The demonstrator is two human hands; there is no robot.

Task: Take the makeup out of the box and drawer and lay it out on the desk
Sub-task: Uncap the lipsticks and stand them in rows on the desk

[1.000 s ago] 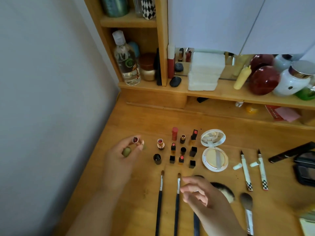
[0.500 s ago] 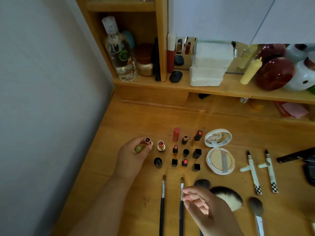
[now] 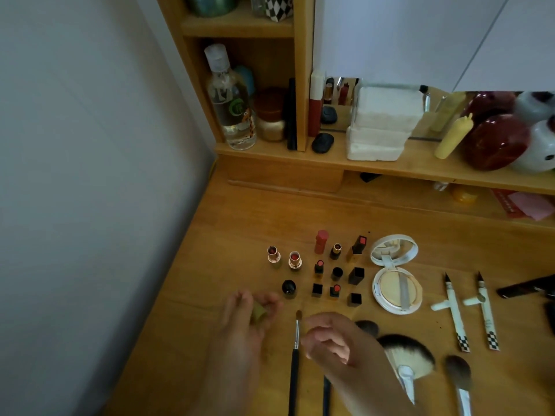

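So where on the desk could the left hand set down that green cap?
Bare wood lies between the wall and the lipsticks, left of the black cap, where the left hand holds the green cap. Crowded: lipstick cluster, brushes.

Second brush (image 3: 326, 394) behind right hand (image 3: 333, 343)

The bench (image 3: 240, 223) is showing smooth, warm wood with a soft sheen. Ahead of the left hand (image 3: 249, 313), two lipsticks (image 3: 274, 256) are gleaming in glossy gold metal. That hand is holding a matt olive cap (image 3: 259, 312), probably plastic. Beside the right hand (image 3: 327, 340), a brush (image 3: 295, 349) is showing a shiny metal ferrule.
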